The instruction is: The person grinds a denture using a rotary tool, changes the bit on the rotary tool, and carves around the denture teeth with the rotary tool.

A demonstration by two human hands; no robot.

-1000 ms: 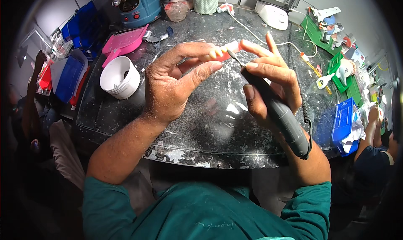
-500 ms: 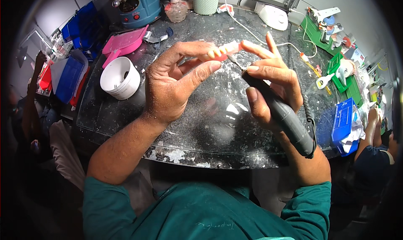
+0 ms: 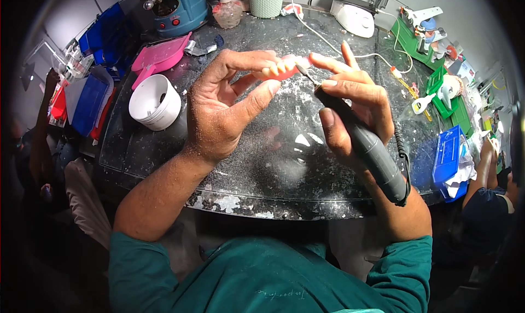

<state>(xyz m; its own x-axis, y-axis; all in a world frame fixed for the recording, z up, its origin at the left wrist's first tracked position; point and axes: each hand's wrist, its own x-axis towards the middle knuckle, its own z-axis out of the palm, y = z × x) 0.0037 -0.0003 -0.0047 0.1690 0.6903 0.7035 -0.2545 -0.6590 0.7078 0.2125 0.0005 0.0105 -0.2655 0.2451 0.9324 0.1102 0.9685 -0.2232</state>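
Above the table, a pink denture [image 3: 283, 70] with a row of yellowish-white teeth is pinched between the thumb and fingers of my left hand [image 3: 224, 102]. Fine dust coats that hand and wrist. My right hand [image 3: 358, 102] grips a black rotary handpiece [image 3: 366, 144] like a pen, its coiled cord running along the outer side. The thin metal bur [image 3: 307, 75] points up and left, its tip at the denture's right part; whether it touches I cannot tell. My right index finger stretches close to the denture's right end.
A white tub [image 3: 155, 102] and a pink dustpan [image 3: 161, 56] stand on the dusty black table [image 3: 262, 187] at left. Behind are a blue machine [image 3: 178, 12], a glass bottle [image 3: 228, 9] and a pale green basket [image 3: 266, 1]. Blue [image 3: 449, 157] and green trays [image 3: 437, 91] line the right; other people sit at both sides.
The denture has tilted and shifted slightly in my left fingers, its teeth turning more upward. The bur tip has moved a little up toward the denture's right part. Both grips stay the same.
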